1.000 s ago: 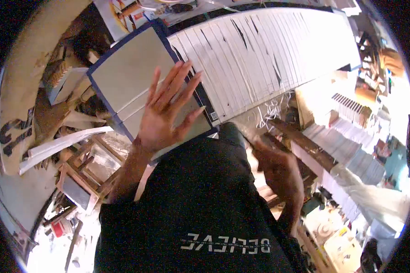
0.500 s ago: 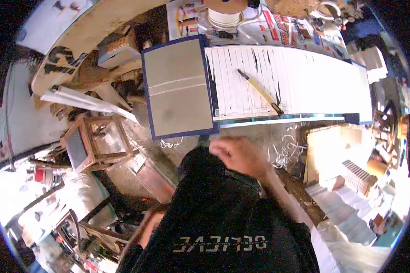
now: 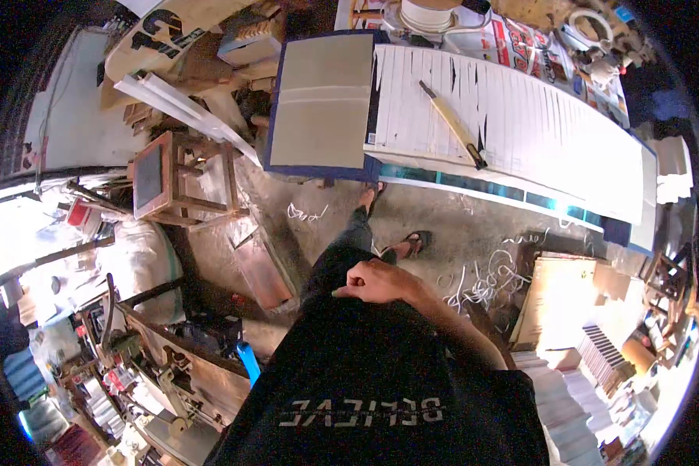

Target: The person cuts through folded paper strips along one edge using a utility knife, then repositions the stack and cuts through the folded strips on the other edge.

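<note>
Right hand (image 3: 373, 281): curled into a loose, mostly closed fist in front of the dark shirt (image 3: 380, 357); shows nothing in its hold, palm side hidden.
Left hand: out of view; cannot tell how far open, or whether holding anything.
Wooden-handled tool (image 3: 454, 124): lies slantwise on the white strips, dark end close to the near edge; could roll or drop to the floor from a knock by sleeve or hand.
White strips (image 3: 547, 120): sit in a long row, right of the grey board, with dark gaps between some; could snag or tear if dragged across by the tool.
Grey board (image 3: 322, 101): lies flat at the left end, blue-bordered; might shift if bumped along its near edge.
White string (image 3: 485, 283): lies tangled on the floor, near the sandal (image 3: 417, 242); could catch a foot on a step right.
</note>
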A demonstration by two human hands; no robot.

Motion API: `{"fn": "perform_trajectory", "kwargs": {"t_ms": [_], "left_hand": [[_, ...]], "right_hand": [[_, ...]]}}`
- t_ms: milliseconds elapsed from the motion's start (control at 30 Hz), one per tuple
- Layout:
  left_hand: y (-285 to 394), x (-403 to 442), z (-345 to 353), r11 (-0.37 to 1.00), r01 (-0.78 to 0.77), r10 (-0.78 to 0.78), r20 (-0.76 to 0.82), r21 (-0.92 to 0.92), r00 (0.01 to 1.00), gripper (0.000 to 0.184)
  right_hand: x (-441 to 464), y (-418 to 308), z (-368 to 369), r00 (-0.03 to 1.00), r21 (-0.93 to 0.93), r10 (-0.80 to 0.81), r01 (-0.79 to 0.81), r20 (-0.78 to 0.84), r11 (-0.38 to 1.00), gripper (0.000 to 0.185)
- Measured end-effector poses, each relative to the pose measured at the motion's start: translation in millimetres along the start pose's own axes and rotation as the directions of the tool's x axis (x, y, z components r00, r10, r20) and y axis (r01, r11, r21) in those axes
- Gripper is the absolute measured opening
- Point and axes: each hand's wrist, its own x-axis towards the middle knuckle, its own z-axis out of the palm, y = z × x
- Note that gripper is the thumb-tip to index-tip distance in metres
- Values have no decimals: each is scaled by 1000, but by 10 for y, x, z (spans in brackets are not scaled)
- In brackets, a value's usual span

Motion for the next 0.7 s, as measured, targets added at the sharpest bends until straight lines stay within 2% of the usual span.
{"fn": "perform_trajectory", "kwargs": {"t_ms": [233, 300, 467, 533, 600, 667, 700], "left_hand": [[865, -41, 44, 951, -309, 309, 22, -1, 951, 30], [1046, -42, 45, 922, -388, 388, 18, -7, 921, 30], [1305, -109, -23, 853, -522, 522, -16, 3, 853, 31], [1343, -159, -58, 831, -556, 555, -31, 2, 831, 31], [1375, -185, -109, 807, -591, 591, -49, 12, 806, 31], [1421, -213, -178, 780, -626, 626, -73, 27, 776, 31], [1442, -194, -201, 763, -646, 645, -75, 20, 760, 31]], "right_hand": [[-274, 92, 16, 991, 105, -95, 105, -94, 989, 49], [-411, 52, -12, 980, 134, -64, 91, -190, 987, 47], [-898, -60, -203, 988, 108, 4, 13, -156, 994, 43], [-1176, 91, -232, 993, 205, -6, 30, -114, 978, 42], [-1602, 157, -352, 999, 188, 28, -22, -30, 982, 35], [-2100, 274, -298, 955, 170, 297, -297, 27, 940, 27], [-2239, 322, -301, 948, 173, 317, -317, 24, 933, 27]]}}
